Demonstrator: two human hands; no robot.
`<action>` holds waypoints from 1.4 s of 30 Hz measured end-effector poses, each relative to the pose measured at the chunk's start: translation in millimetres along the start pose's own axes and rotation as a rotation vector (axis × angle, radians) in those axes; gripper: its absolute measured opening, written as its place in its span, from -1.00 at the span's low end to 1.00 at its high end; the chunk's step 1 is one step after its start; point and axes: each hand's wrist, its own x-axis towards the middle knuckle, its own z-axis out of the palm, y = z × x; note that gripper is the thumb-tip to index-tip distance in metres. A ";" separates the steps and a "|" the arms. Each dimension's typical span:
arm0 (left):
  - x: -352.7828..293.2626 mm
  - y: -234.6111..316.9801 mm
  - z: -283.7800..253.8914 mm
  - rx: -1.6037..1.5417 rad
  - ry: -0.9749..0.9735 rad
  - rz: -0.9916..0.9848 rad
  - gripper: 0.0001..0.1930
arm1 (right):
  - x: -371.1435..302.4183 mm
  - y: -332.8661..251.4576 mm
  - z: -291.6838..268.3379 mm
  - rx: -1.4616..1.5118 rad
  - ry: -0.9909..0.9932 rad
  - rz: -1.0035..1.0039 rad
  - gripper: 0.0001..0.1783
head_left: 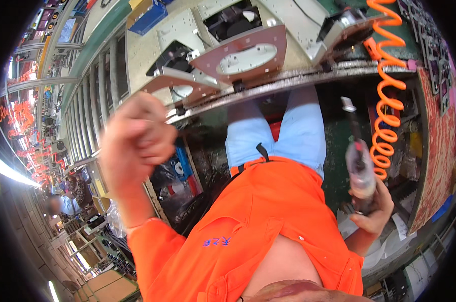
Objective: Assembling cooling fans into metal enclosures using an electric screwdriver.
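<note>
My right hand (376,209), at the right beside my orange shirt, is wrapped round the grip of a pneumatic screwdriver (360,168). The tool's long bit points up and away toward the bench. My left hand (139,133) is raised near the bench's left front corner, its fingers curled and blurred by motion. Whether anything small sits inside those fingers is hidden. Just beyond it, a brownish metal panel (200,86) with a round opening leans at the bench edge. A larger similar panel (248,54) with a pale oval opening stands in the middle.
A metal rail (308,76) runs along the bench front. Another metal housing (351,38) stands at the right end. An orange coiled hose (389,121) hangs at the right. A blue box (146,17) sits at the back left, and a roller conveyor (84,118) lies left.
</note>
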 end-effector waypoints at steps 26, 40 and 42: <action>-211.1 -179.5 -198.6 -0.396 1.404 0.739 -0.69 | 93.1 35.2 134.5 -0.153 -0.658 -0.078 0.02; -197.2 -135.2 -342.9 0.047 2.606 0.606 -0.37 | 86.6 17.2 152.2 -0.191 -0.557 -0.007 0.01; -208.4 -136.8 -353.2 -0.077 2.547 0.623 -0.32 | 88.9 12.5 155.4 -0.199 -0.566 -0.011 0.01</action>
